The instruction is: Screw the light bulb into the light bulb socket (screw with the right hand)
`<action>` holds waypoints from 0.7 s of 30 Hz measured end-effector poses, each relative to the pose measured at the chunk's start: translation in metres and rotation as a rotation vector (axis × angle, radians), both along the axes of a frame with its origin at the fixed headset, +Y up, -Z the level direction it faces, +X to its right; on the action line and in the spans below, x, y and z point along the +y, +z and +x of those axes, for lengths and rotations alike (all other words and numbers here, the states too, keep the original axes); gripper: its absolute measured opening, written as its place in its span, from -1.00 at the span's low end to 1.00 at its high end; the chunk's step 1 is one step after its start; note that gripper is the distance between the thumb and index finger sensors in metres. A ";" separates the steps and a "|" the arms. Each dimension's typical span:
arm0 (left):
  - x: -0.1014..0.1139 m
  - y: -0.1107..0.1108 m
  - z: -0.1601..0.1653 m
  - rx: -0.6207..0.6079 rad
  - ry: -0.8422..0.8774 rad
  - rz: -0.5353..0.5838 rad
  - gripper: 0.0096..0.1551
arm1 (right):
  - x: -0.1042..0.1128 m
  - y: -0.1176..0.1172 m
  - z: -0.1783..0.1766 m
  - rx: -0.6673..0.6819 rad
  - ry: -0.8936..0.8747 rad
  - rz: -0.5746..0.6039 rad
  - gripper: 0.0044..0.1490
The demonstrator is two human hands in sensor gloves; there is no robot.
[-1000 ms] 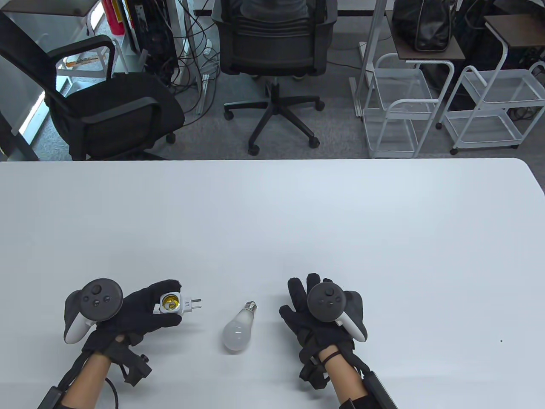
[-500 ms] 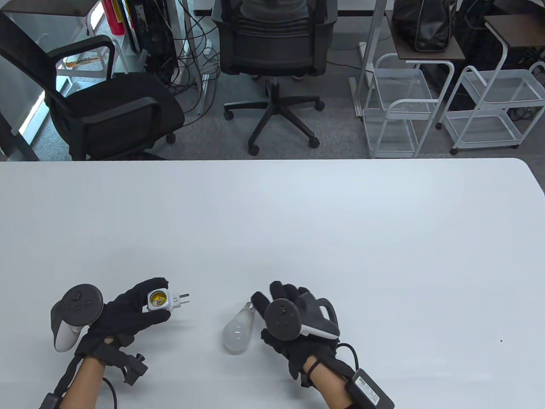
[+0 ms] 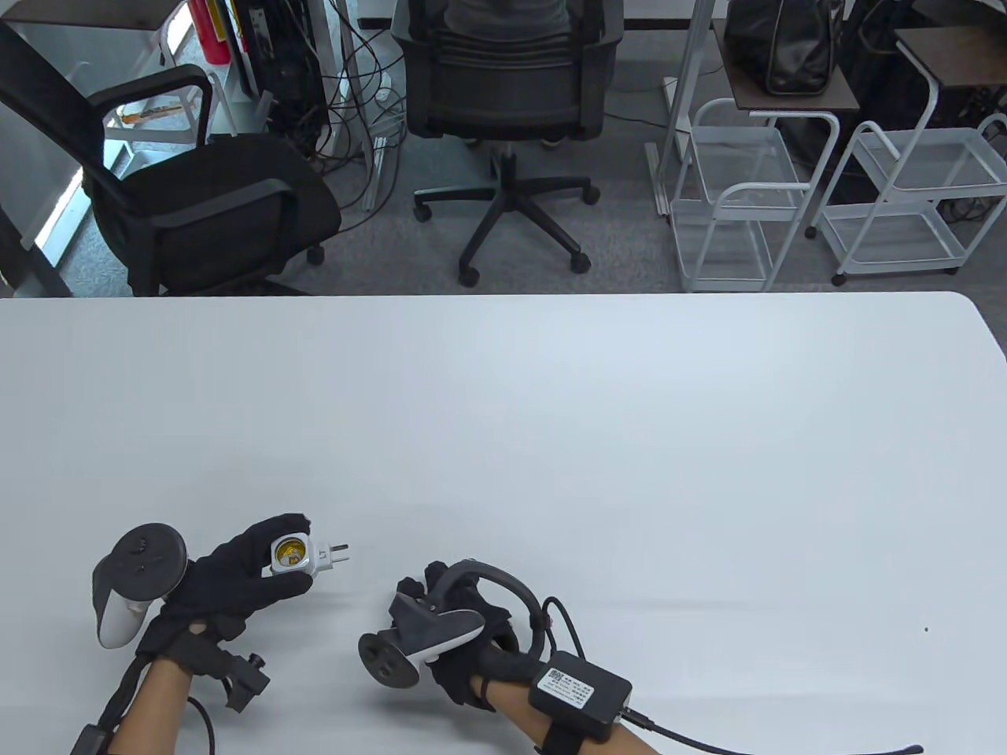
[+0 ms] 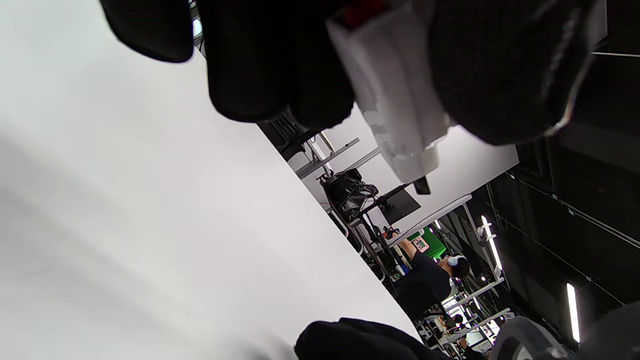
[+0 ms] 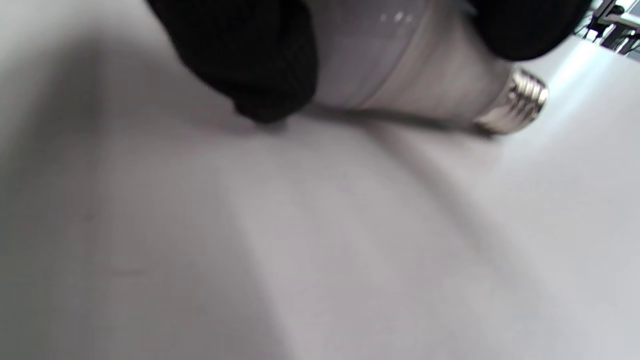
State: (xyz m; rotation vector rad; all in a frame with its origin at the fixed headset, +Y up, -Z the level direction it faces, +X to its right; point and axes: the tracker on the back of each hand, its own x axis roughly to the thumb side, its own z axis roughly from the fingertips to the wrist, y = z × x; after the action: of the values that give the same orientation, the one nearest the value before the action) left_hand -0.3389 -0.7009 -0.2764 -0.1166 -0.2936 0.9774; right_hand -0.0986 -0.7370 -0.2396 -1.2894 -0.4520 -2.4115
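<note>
My left hand point(image 3: 266, 560) pinches a small white plug-in bulb socket point(image 3: 303, 554) between thumb and fingers, a little above the white table point(image 3: 551, 409), brass opening up and prongs pointing right. In the left wrist view the socket point(image 4: 395, 115) sits among the gloved fingers point(image 4: 270, 65). My right hand point(image 3: 440, 621) has rolled palm-down over the bulb, which is hidden in the table view. The right wrist view shows the frosted white bulb point(image 5: 400, 65) lying on the table, its metal screw base point(image 5: 515, 102) to the right, with curled fingers point(image 5: 250, 65) around the glass.
Two black office chairs point(image 3: 503, 94) and white wire carts point(image 3: 739, 204) stand beyond the table's far edge. A black box point(image 3: 580, 686) on my right wrist trails a cable point(image 3: 787, 745) along the near edge.
My right hand swept left from beside the bulb, turned over and closed on it, covering it from above. The left hand drifted slightly left with the socket, then held still.
</note>
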 end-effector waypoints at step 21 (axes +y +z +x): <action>0.022 0.002 0.020 0.024 -0.172 0.075 -0.08 | 0.090 -0.034 0.095 -0.447 -0.969 0.086 -0.21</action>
State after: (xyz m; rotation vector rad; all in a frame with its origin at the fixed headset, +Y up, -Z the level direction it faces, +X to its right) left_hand -0.3184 -0.6785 -0.2743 -0.0604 -0.2932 0.7955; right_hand -0.0035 -0.6469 -0.2734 -1.0474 0.2613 -3.4878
